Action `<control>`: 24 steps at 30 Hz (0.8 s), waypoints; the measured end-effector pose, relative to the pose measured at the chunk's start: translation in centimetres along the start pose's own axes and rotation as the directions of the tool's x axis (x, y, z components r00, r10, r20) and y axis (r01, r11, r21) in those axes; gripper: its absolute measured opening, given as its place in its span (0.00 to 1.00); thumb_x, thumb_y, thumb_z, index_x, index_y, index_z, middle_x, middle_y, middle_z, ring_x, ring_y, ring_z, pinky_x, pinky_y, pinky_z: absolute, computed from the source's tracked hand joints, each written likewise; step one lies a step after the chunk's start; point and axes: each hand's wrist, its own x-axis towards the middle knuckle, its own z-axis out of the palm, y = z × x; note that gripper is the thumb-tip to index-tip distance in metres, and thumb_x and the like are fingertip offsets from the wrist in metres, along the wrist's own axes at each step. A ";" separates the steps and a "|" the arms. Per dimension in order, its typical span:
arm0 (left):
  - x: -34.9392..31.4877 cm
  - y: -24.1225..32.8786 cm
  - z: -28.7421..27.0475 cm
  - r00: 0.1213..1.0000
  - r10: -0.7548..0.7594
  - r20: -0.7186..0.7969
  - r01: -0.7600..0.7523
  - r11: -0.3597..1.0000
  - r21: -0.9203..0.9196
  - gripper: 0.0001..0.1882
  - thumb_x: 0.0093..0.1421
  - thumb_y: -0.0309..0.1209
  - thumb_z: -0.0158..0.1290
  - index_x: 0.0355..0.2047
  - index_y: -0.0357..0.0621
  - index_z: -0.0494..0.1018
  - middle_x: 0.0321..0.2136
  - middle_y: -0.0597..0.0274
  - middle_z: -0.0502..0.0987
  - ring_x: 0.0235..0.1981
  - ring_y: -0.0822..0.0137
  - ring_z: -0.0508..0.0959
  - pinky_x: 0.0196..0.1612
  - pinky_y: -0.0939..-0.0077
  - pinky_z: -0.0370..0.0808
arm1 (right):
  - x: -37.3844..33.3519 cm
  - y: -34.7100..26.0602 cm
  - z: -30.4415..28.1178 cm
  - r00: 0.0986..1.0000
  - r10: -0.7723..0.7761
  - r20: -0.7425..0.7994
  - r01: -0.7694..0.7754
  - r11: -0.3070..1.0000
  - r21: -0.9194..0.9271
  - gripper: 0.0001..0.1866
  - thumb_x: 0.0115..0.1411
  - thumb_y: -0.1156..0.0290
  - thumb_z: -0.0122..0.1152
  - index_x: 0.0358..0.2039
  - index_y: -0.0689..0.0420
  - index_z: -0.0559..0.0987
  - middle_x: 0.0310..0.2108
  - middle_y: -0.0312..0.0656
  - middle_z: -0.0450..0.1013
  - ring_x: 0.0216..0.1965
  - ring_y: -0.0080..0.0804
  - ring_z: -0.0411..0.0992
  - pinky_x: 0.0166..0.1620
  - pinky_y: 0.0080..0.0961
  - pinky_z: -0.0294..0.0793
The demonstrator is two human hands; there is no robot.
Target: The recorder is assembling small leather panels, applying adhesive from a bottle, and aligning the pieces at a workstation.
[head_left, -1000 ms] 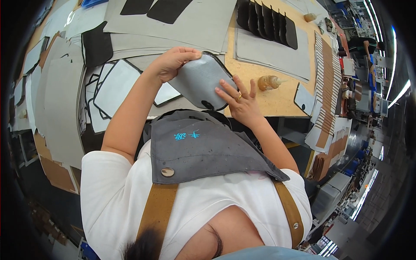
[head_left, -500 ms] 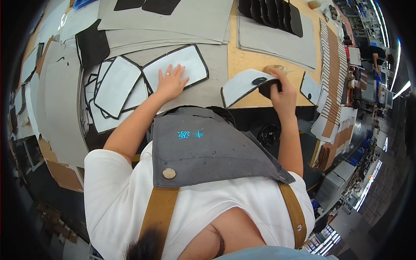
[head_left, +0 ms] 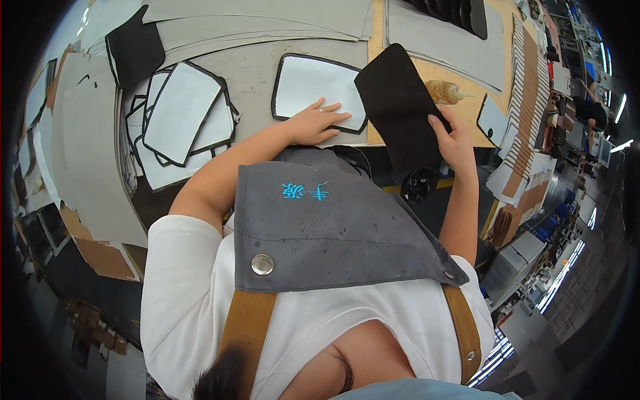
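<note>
Under my left hand (head_left: 317,123) lies a white panel with a black border (head_left: 313,83), flat near the table's front edge. The fingers of that hand are spread on the panel's lower right part. My right hand (head_left: 455,139) pinches the right edge of a black panel (head_left: 397,100), which is raised and tilted with its dark face showing. Its upper left corner overlaps the right end of the white panel in view. To the left, several more black-edged white panels (head_left: 183,110) lie in an uneven overlapping pile.
A squeeze bottle of amber liquid (head_left: 445,92) lies beyond my right hand. Grey board sheets (head_left: 267,23) are stacked at the back, with black panels (head_left: 460,13) on the right stack. Another black piece (head_left: 135,47) lies far left. A small white piece (head_left: 492,119) sits right.
My right hand has turned its panel from white face to black face. My left hand has slid the white panel rightward, away from the pile. The view has shifted slightly.
</note>
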 end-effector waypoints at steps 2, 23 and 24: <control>0.7 0.5 -1.5 0.981 -0.179 -0.078 0.128 0.890 -0.437 0.22 0.60 0.33 0.44 0.55 0.46 0.62 0.50 0.54 0.68 0.51 0.57 0.67 0.54 0.64 0.62 | 0.1 -0.1 0.1 1.000 0.002 -0.022 0.000 0.998 0.064 0.14 0.56 0.72 0.54 0.42 0.65 0.73 0.35 0.45 0.75 0.38 0.30 0.71 0.42 0.22 0.67; -3.9 -4.2 -5.1 0.673 -0.720 -0.168 0.160 0.363 -0.918 0.13 0.60 0.33 0.49 0.40 0.35 0.71 0.28 0.68 0.71 0.28 0.78 0.67 0.34 0.82 0.66 | 9.3 0.1 7.5 0.803 0.101 0.587 -0.312 0.911 0.270 0.11 0.57 0.70 0.55 0.39 0.60 0.74 0.29 0.32 0.71 0.33 0.17 0.68 0.38 0.16 0.67; -4.1 -4.2 -5.1 0.625 -0.753 -0.204 0.197 0.405 -0.893 0.12 0.60 0.32 0.49 0.38 0.35 0.71 0.25 0.69 0.69 0.27 0.79 0.66 0.32 0.82 0.66 | 10.1 0.7 8.2 0.772 0.131 0.622 -0.367 0.891 0.267 0.10 0.57 0.70 0.55 0.38 0.60 0.75 0.29 0.31 0.71 0.32 0.15 0.67 0.37 0.14 0.67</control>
